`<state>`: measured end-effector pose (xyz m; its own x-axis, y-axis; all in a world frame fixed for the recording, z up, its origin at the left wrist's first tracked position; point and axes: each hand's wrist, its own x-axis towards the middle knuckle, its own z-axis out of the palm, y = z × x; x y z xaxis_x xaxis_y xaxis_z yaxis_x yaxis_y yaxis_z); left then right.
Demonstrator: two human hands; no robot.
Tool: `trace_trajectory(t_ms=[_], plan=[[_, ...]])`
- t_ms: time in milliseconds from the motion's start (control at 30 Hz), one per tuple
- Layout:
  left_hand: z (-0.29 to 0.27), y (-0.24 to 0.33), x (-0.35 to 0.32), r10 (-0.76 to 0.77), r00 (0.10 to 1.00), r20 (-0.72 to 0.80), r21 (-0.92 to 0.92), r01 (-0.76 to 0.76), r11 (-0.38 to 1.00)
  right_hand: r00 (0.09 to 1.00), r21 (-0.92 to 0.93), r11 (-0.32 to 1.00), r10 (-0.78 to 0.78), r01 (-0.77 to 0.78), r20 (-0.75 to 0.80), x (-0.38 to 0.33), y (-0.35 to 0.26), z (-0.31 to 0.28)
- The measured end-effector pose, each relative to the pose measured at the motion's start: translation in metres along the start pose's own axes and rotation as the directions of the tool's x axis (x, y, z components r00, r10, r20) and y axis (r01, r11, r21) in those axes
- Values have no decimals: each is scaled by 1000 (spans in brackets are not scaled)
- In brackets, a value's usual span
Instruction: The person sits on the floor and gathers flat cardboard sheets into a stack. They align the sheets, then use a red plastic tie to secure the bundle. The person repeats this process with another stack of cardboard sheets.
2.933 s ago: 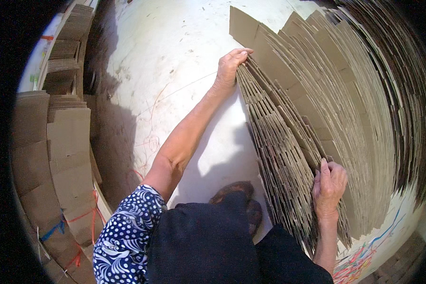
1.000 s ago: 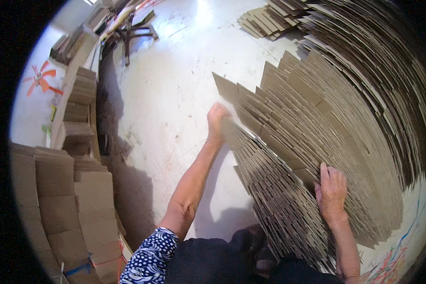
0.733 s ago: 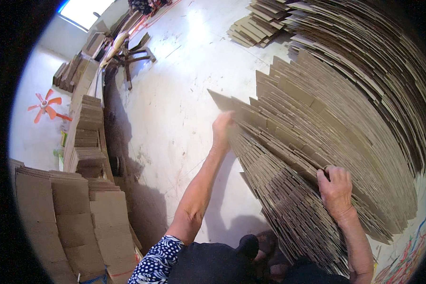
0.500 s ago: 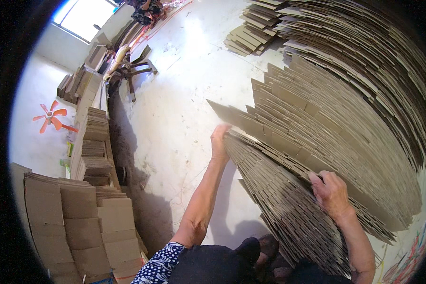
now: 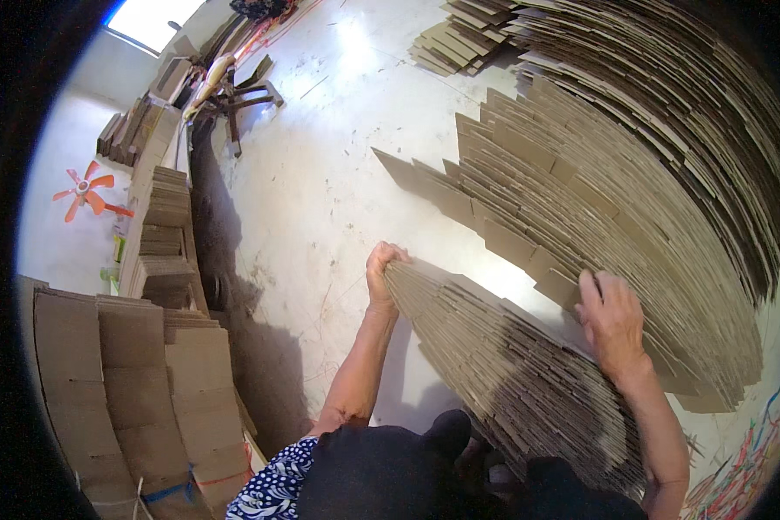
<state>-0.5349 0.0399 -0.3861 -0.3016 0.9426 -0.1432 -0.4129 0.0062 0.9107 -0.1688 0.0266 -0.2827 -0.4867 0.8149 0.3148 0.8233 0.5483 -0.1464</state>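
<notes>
My left hand (image 5: 383,270) is closed around the far end of a fanned stack of cardboard sheets (image 5: 494,338), thumb and fingers wrapped over the edge. The stack leans toward me, its many thin layers spreading out to the lower right. My right hand (image 5: 614,322) is apart from that stack, its fingers loosely bent and spread. Its fingertips reach the near edge of a long row of overlapping cardboard sheets (image 5: 563,208); whether they press on it I cannot tell. A strip of pale floor shows between the stack and the row.
Darker cardboard sheets (image 5: 659,113) form a further row at the right. Along the left stand bundled cardboard stacks (image 5: 139,390) and an orange fan (image 5: 84,191). A dark stand (image 5: 238,102) is on the floor (image 5: 312,191) at the far left. Coloured straps (image 5: 745,468) lie at the lower right.
The stack in my left hand has swung left and away from the row, widening the gap. My right hand has risen off the stack to the row's edge. The view has shifted slightly.
</notes>
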Motion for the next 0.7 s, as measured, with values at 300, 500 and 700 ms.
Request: trace_trajectory(t_ms=[300,500,700], plan=[[-8,-6,4,8,1000,-2,-29,-8,1000,990,90,995,-64,52,128,27,-20,20],[-5,-9,5,14,1000,-23,8,-14,1000,945,185,982,-21,-41,325,38,-14,36],[-2,-9,5,59,997,-42,38,-57,998,911,135,983,58,-123,408,16,-24,-51]])
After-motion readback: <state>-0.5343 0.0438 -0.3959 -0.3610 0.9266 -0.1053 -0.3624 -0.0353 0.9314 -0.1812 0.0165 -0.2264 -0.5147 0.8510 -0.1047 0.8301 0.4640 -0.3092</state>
